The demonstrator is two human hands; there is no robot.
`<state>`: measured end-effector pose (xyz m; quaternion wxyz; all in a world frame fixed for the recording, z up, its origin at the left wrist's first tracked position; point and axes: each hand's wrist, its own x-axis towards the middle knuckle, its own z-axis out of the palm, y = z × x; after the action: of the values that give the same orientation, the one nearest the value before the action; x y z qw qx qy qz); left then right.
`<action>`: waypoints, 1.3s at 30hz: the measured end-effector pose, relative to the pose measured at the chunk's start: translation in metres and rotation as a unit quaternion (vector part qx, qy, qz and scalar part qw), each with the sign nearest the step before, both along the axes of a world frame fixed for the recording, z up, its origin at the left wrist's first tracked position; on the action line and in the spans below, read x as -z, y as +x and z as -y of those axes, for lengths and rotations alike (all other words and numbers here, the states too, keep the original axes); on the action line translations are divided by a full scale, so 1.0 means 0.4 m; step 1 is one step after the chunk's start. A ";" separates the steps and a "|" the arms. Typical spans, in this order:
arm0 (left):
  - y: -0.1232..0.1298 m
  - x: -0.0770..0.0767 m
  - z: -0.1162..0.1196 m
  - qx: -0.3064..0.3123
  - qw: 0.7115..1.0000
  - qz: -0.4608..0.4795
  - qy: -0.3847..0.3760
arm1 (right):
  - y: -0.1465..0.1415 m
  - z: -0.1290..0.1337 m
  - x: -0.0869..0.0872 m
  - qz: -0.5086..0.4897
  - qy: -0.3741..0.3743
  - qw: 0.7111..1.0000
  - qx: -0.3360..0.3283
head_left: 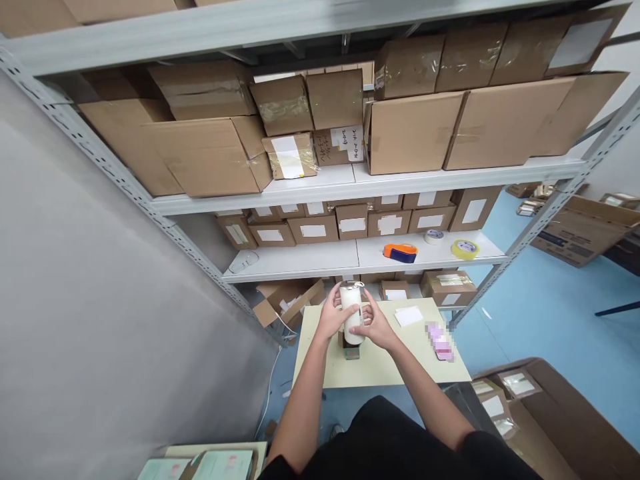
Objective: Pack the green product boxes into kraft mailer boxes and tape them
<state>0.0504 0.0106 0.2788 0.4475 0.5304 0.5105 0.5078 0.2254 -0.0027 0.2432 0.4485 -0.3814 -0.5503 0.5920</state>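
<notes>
Between my two hands is a white tumbler (352, 308) with a dark rim at the top and a small white loop on its lid. My left hand (332, 316) wraps its left side, thumb across the front. From the right, my right hand (376, 324) grips it lower down, fingers curled behind and thumb on the front. The tumbler stands nearly upright above a small dark and green box (352, 353), which it partly hides. Whether the tumbler touches that box I cannot tell. Both sit over a pale yellow table (320, 367).
On the table lie a white paper (409, 316) and a blurred pink item (440, 342). Behind it, a metal shelf (310, 262) holds cartons, an orange and blue tape dispenser (401, 253) and a yellow tape roll (465, 249). An open carton (545, 427) stands at lower right.
</notes>
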 end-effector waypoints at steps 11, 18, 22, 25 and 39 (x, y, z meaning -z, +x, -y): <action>0.042 -0.021 -0.028 0.002 0.995 0.099 -0.030 | 0.029 -0.004 -0.024 -0.032 0.004 0.999 -0.013; 0.045 -0.039 -0.024 0.000 0.987 0.156 -0.047 | 0.034 0.007 -0.030 -0.075 -0.024 0.994 -0.073; 0.052 -0.040 -0.024 -0.020 0.987 0.150 -0.050 | 0.038 0.011 -0.028 -0.082 -0.030 0.994 -0.064; 0.056 -0.038 -0.020 -0.025 0.984 0.173 -0.042 | 0.040 0.015 -0.025 -0.083 -0.034 0.992 -0.087; 0.047 -0.042 -0.003 -0.025 0.981 0.191 -0.022 | 0.022 0.037 -0.028 0.084 0.063 0.994 0.029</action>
<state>0.0691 0.0119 0.2955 0.5353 0.4004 0.4400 0.5996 0.2343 -0.0176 0.2543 0.4408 -0.4166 -0.6106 0.5092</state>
